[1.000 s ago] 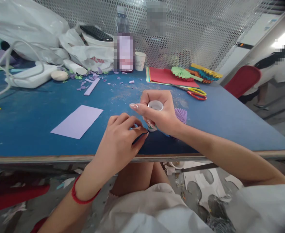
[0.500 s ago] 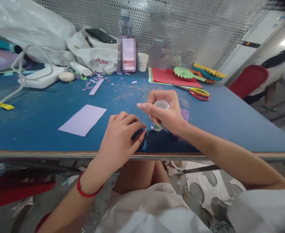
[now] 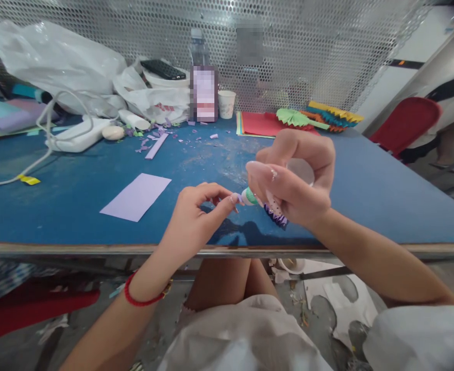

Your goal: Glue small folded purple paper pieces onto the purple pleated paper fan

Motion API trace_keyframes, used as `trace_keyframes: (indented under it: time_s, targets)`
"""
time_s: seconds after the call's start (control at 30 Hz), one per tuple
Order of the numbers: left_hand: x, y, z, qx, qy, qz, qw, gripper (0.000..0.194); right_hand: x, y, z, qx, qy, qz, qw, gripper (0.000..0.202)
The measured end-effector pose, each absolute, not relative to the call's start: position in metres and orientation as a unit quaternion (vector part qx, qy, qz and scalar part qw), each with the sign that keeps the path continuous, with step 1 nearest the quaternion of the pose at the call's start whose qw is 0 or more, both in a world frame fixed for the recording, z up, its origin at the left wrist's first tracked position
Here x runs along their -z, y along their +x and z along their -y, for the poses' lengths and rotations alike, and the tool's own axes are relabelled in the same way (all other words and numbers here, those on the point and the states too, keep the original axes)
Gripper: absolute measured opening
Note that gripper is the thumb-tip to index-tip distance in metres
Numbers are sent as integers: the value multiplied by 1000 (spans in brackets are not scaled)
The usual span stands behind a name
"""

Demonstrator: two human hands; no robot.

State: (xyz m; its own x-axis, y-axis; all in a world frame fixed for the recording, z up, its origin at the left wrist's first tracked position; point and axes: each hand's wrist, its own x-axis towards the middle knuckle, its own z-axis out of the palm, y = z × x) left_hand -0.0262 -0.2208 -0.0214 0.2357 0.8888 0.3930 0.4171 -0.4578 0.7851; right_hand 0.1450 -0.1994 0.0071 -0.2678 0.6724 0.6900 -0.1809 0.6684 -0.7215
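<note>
My right hand is wrapped round a small white tube with a green band, raised above the table and pointing left. At the tube's left end, my left hand pinches a small purple piece between thumb and fingertip. A pleated purple paper lies on the table below my right hand and is partly hidden by it. Left of my left hand a flat purple paper sheet rests on the blue table.
Coloured sheets and folded fans lie at the back right. A paper cup, a phone, purple scraps, a power strip with its cable and white bags stand along the back. A red chair is beyond.
My right hand has lifted and tilted the tube, its end now pointing left. My left fingers have closed on the purple piece beside it. The scissors are now hidden behind my right hand.
</note>
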Motion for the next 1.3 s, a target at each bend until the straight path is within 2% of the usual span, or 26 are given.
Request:
trace_keyframes:
  time_s: [0.27,0.43,0.77,0.87,1.0,1.07,1.17,1.3]
  targets:
    - [19,-20,217,-458,721,-448,265,19,-10,140,198,-372,-79,690,616,46]
    - [21,-21,214,-451,715,-444,298,20,-9,140,198,-377,-81,690,613,44]
    - [22,-26,213,-434,724,-450,292,23,-3,143,189,-359,-131,694,610,45]
    - [28,-25,211,-387,771,-469,191,20,-3,146,183,-341,-138,687,626,45]
    - [38,-21,207,-284,852,-420,-128,25,-1,150,178,-316,-147,681,643,40]
    - [40,-19,206,-232,881,-342,-230,26,0,150,177,-320,-134,676,650,36]
    - [37,-20,205,-182,905,-263,-280,20,0,151,178,-339,-113,673,648,33]
    - [31,-28,206,-160,919,-260,-250,16,0,153,178,-324,-145,687,635,35]
